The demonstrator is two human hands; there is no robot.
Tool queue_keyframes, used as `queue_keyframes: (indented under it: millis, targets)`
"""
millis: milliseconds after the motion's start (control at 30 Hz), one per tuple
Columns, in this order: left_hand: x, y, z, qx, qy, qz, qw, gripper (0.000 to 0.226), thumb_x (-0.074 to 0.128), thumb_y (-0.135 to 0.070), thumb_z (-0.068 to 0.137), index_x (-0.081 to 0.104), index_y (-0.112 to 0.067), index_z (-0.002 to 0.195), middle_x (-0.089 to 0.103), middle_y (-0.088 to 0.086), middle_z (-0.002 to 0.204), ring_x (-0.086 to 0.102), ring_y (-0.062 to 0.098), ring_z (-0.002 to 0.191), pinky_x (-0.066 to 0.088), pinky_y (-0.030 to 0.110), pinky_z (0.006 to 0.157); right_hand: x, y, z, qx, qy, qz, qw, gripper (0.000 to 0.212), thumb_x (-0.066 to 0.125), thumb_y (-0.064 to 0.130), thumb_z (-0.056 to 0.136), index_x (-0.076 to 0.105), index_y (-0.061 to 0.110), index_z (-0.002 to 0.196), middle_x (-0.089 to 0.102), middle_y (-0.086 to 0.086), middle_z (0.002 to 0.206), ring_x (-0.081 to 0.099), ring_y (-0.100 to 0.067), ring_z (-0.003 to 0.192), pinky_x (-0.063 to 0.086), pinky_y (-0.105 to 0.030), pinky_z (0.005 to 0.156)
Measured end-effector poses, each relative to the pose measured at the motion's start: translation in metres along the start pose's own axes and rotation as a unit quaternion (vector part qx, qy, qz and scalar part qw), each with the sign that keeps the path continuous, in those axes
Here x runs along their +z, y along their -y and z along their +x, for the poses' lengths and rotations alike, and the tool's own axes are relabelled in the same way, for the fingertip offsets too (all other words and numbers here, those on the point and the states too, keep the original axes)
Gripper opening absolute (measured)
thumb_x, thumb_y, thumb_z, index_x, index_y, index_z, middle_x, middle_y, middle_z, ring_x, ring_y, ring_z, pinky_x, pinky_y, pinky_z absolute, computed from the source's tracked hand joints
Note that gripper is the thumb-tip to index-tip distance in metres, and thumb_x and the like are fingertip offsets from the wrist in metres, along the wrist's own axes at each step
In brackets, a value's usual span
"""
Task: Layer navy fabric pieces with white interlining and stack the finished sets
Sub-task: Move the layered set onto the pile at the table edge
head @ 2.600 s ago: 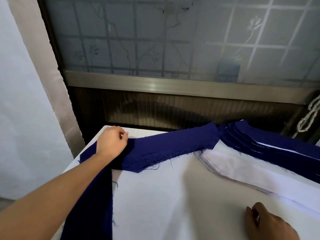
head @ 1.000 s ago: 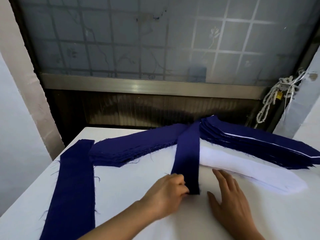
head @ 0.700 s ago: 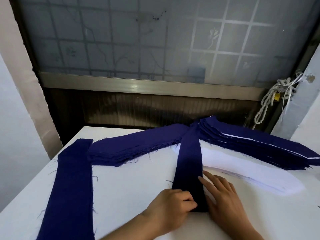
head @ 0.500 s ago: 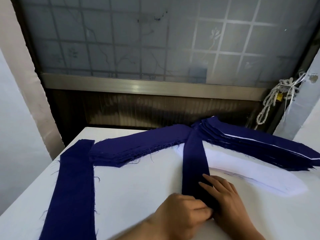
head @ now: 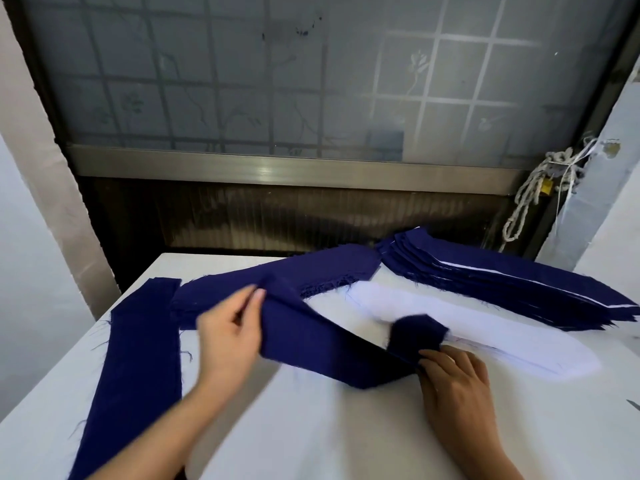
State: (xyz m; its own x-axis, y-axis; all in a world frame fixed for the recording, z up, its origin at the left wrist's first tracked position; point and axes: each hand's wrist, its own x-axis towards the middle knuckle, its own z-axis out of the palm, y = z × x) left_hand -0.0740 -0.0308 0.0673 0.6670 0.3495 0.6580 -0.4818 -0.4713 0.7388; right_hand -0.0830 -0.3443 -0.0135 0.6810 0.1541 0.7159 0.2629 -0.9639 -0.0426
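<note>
held strip (head: 322, 341): plain navy | pile (head: 485, 332) just beyond the grip: white | stack (head: 502, 282) behind it: navy, thin white lines | table (head: 311, 431): white | window (head: 242, 81): grey grid, flowers

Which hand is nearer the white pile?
Right. The right hand is just in front of the white pile; the left hand is far to its left. Both grip one strip.

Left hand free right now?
No, the left hand pinches one end of the navy strip, and the right hand holds the other end.
</note>
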Motion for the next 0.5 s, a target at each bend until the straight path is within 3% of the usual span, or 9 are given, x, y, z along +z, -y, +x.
queue_keyframes:
  millis: [133, 233, 367, 500]
  targets:
    - [-0.023, 0.058, 0.014, -0.115, -0.004, 0.07, 0.991, 0.016, 0.059, -0.02, 0.099, 0.071, -0.021, 0.089, 0.063, -0.011, 0.059, 0.057, 0.003, 0.056, 0.042, 0.006, 0.053, 0.0, 0.004, 0.001, 0.034, -0.026, -0.026, 0.999, 0.032, 0.046, 0.027, 0.088, 0.074, 0.014, 0.081, 0.072, -0.001, 0.104, 0.056, -0.026, 0.11, 0.036, -0.046, 0.096]
    - [-0.022, 0.076, 0.004, -0.123, 0.023, 0.079, 0.989, 0.016, 0.058, -0.021, 0.099, 0.07, -0.023, 0.09, 0.066, -0.014, 0.064, 0.059, 0.004, 0.055, 0.043, 0.007, 0.051, -0.002, 0.005, 0.002, 0.084, -0.037, -0.033, 0.995, 0.034, 0.045, 0.03, 0.088, 0.071, 0.013, 0.076, 0.069, -0.006, 0.113, 0.051, -0.027, 0.118, 0.03, -0.049, 0.101]
    - [-0.019, 0.091, -0.004, -0.162, 0.007, 0.091, 0.983, 0.029, 0.057, -0.02, 0.099, 0.065, -0.018, 0.071, 0.059, -0.008, 0.053, 0.055, 0.002, 0.051, 0.04, 0.007, 0.049, -0.005, -0.002, 0.001, 0.165, -0.069, -0.031, 0.983, 0.034, 0.048, 0.035, 0.086, 0.069, 0.011, 0.075, 0.064, -0.01, 0.122, 0.047, -0.031, 0.126, 0.024, -0.051, 0.103]
    - [-0.022, 0.106, 0.001, -0.217, 0.012, 0.116, 0.969, 0.042, 0.058, -0.019, 0.099, 0.051, -0.013, 0.058, 0.048, -0.006, 0.048, 0.042, 0.008, 0.045, 0.036, 0.019, 0.047, -0.006, -0.014, 0.005, 0.214, -0.058, 0.009, 0.975, 0.019, 0.061, 0.03, 0.085, 0.066, 0.013, 0.078, 0.068, -0.006, 0.107, 0.053, -0.031, 0.117, 0.022, -0.048, 0.103]
